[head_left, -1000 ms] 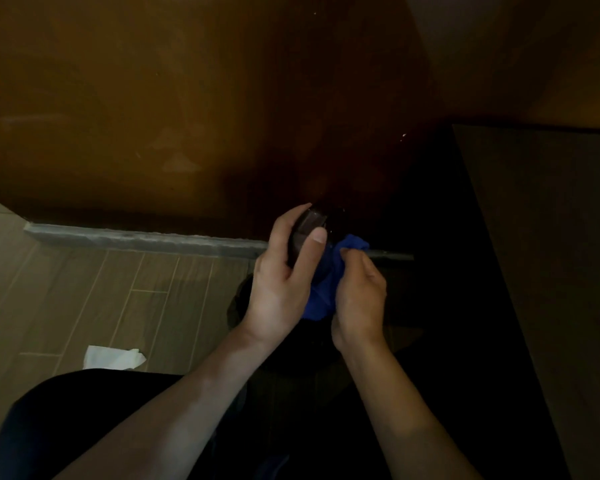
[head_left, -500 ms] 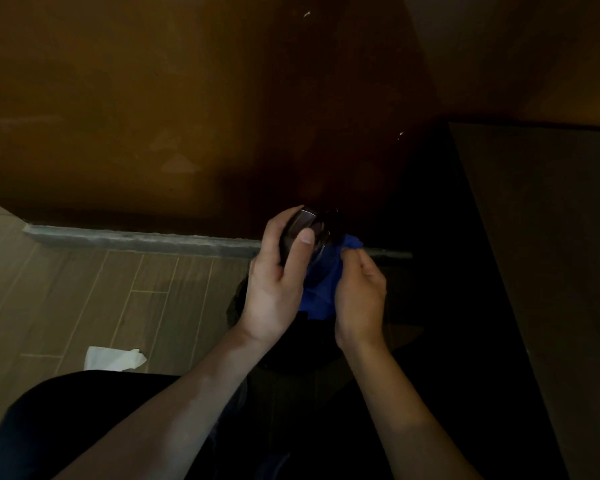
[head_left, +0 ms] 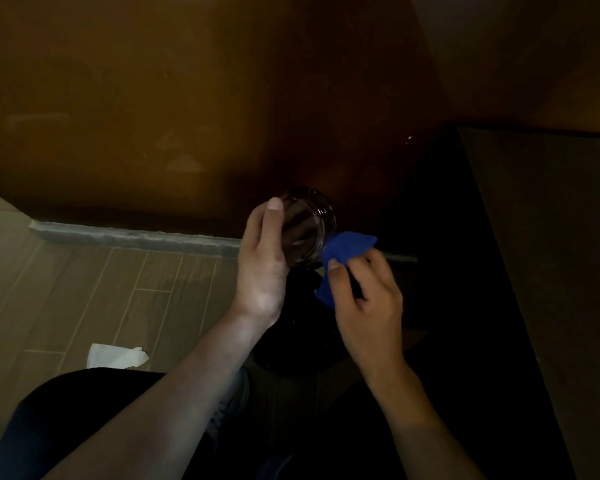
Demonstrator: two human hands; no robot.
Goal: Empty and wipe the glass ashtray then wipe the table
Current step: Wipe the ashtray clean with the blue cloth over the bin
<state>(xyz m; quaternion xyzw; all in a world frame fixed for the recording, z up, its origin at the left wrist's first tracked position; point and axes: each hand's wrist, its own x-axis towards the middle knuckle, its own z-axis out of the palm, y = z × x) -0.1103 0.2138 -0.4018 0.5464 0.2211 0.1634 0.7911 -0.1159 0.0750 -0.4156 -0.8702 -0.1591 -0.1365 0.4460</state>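
Observation:
My left hand [head_left: 262, 261] grips a round glass ashtray [head_left: 307, 228], held up on its side with its hollow turned towards the right. My right hand [head_left: 368, 299] pinches a blue cloth [head_left: 347, 251] just right of the ashtray's rim, the cloth's top edge touching or very near the glass. Both hands hover above a dark round bin [head_left: 291, 337], which is mostly lost in shadow below them. The table [head_left: 548, 254] is a dark wooden surface at the right.
A brown wooden wall [head_left: 153, 98] fills the upper view, with a grey skirting strip [head_left: 136, 237] along its foot. A crumpled white tissue [head_left: 116, 355] lies on the wood-look tile floor [head_left: 66, 289] at the left. My dark-clothed leg fills the bottom left.
My right hand has drawn the blue cloth out of the ashtray to its right side. My left hand has tilted the ashtray so that its hollow shows more.

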